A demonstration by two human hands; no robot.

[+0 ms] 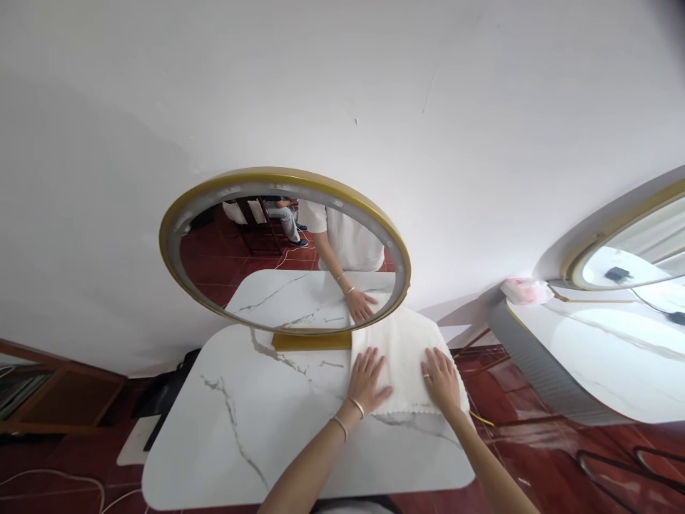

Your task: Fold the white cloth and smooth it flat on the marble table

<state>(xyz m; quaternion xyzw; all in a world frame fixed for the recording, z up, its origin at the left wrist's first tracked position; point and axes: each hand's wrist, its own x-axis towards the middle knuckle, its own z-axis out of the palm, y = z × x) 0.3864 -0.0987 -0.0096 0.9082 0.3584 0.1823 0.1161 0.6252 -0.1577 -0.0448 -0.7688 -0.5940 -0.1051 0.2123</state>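
White-marbled table (208,435), spread white cloth (405,360), gold mirror base (311,341)

Text: none can be read | pink-and-white packet (527,291), right of frame: any lettering too blurred to be made out | mirror rim (307,190), centre of frame: small pale marks (338,204) seen, whether lettering cannot be told | black block (677,318), far right edge: any label too small to be read

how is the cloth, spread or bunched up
Spread: the cloth lies mostly flat on the table, left hand and right hand on it.
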